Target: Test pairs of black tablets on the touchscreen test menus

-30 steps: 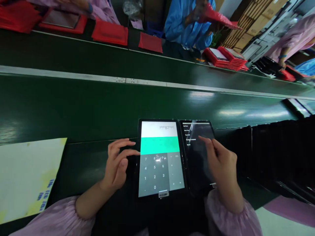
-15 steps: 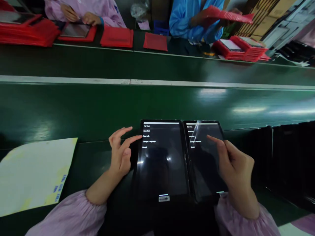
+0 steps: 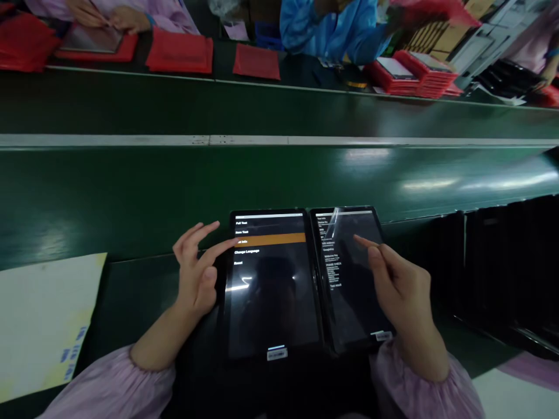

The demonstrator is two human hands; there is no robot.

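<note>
Two tablets lie side by side on the near edge of the green conveyor belt (image 3: pixel 131 192). To tap well, I think one fingertip should touch only the wanted line. The left hand (image 3: pixel 194 273) has its fingers spread, forefinger on the orange menu line of the left tablet (image 3: pixel 271 291). The right hand (image 3: pixel 399 291), loosely curled and holding nothing, points its forefinger at the right tablet (image 3: pixel 349 302).
</note>
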